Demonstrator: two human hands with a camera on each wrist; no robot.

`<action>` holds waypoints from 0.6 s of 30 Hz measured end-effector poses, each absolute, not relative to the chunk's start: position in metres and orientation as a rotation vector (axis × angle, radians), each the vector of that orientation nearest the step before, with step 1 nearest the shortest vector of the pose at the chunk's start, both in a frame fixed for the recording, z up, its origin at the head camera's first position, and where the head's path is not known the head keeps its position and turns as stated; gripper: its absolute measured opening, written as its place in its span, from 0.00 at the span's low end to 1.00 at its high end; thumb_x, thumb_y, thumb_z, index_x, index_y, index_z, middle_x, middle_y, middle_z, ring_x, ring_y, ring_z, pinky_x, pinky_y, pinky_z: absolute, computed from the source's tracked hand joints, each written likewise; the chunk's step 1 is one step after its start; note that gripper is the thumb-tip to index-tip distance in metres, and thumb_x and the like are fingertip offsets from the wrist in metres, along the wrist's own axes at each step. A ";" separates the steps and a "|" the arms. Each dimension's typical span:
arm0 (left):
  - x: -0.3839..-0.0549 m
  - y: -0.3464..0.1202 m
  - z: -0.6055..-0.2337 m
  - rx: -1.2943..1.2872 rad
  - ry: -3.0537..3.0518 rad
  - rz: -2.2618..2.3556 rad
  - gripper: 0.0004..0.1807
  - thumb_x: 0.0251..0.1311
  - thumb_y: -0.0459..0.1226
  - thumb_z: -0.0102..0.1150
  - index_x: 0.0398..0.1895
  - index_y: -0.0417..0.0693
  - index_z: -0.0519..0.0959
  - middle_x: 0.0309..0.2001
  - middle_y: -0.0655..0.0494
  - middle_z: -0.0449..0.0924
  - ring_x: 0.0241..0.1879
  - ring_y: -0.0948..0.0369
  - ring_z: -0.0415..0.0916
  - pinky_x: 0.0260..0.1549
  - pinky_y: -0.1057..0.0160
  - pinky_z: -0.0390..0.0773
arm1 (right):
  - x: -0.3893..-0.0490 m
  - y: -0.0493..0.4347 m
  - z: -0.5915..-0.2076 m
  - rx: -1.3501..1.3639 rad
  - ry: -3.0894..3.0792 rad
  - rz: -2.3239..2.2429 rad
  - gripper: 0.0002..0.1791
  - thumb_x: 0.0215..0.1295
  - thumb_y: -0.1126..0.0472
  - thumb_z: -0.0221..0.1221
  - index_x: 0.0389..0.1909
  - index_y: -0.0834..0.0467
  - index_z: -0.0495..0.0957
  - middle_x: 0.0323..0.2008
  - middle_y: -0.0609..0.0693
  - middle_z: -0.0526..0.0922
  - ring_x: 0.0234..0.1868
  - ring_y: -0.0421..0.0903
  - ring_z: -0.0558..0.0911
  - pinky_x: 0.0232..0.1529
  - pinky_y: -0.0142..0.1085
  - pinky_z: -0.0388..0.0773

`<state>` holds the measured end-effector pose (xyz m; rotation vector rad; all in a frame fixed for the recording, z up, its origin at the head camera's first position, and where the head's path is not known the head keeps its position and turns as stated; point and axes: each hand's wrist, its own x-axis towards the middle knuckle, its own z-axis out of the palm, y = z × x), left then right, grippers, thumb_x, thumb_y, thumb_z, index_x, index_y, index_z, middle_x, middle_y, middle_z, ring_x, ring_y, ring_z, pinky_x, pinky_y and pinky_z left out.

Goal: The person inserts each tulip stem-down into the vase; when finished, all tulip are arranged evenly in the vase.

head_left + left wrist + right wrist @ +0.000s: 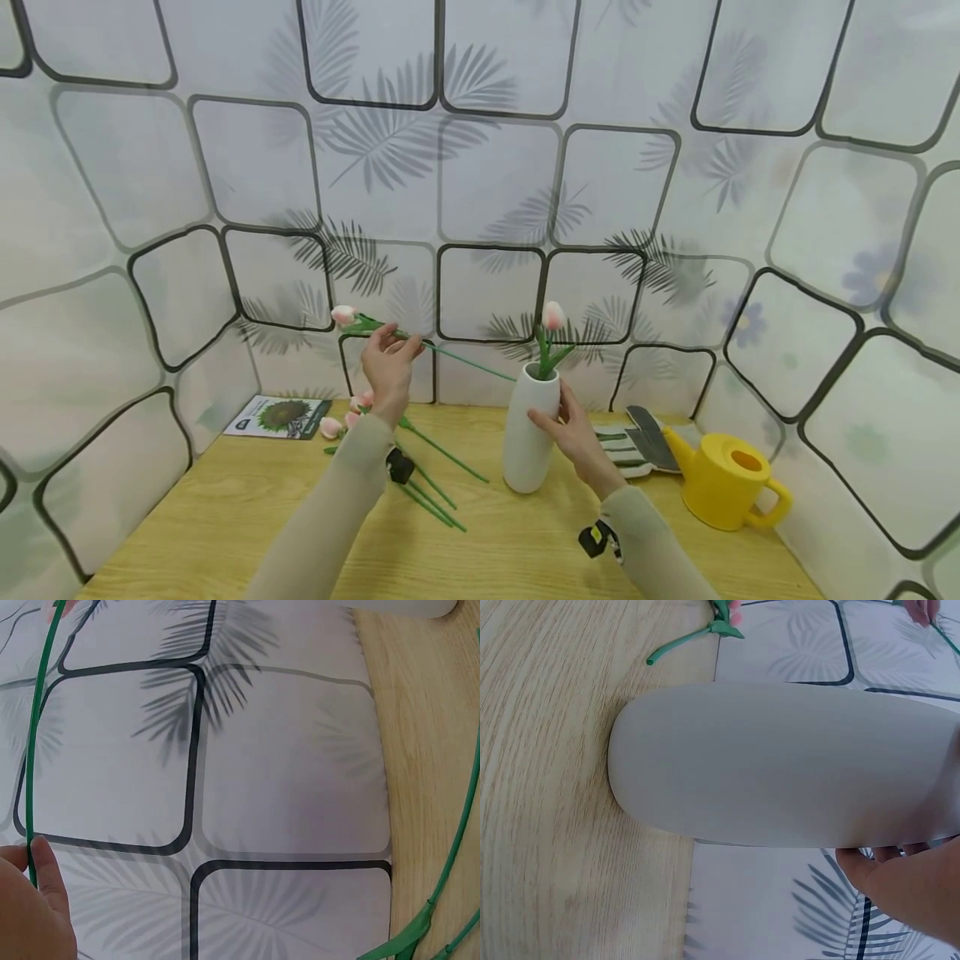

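In the head view my left hand (388, 371) pinches the green stem of a pale pink tulip (472, 363). Its blossom points left, and the stem's lower end slants right to beside the vase's rim. The left wrist view shows this stem (34, 750) between thumb and finger. A white vase (527, 442) stands upright on the table, with another pink tulip (553, 315) rising from its mouth. My right hand (573, 429) grips the vase's upper right side, thumb in front and fingers partly hidden behind. The right wrist view has that hand (907, 885) against the vase wall.
Several pink tulips (330, 427) lie on the wooden table, partly behind my left forearm. A sunflower-printed card (277, 417) is at the back left. To the vase's right are striped gloves (622, 450), a dark grey tool head (652, 437) and a yellow watering can (723, 483).
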<state>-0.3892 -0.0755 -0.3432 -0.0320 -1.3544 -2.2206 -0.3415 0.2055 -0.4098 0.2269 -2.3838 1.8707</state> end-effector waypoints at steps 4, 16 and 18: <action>-0.392 -0.071 -0.334 -0.049 -1.324 -2.223 0.28 0.53 0.20 0.64 0.59 0.33 0.71 0.44 0.43 0.71 0.31 0.65 0.78 0.39 0.63 0.86 | -0.342 0.206 -0.410 0.234 -2.377 1.871 0.49 0.64 0.50 0.65 0.78 0.48 0.46 0.74 0.55 0.59 0.74 0.59 0.59 0.73 0.58 0.57; -0.391 -0.055 -0.315 -0.120 -1.373 -2.167 0.29 0.53 0.23 0.67 0.61 0.31 0.70 0.42 0.47 0.74 0.32 0.67 0.80 0.35 0.67 0.85 | -0.342 0.206 -0.410 0.228 -2.383 1.872 0.48 0.63 0.49 0.65 0.78 0.47 0.47 0.73 0.54 0.60 0.74 0.58 0.60 0.73 0.58 0.57; -0.391 -0.053 -0.312 -0.131 -1.395 -2.151 0.29 0.53 0.24 0.67 0.60 0.33 0.71 0.44 0.43 0.75 0.32 0.67 0.81 0.35 0.67 0.85 | -0.342 0.206 -0.410 0.232 -2.381 1.871 0.49 0.63 0.49 0.65 0.78 0.47 0.46 0.74 0.54 0.59 0.74 0.58 0.60 0.73 0.58 0.56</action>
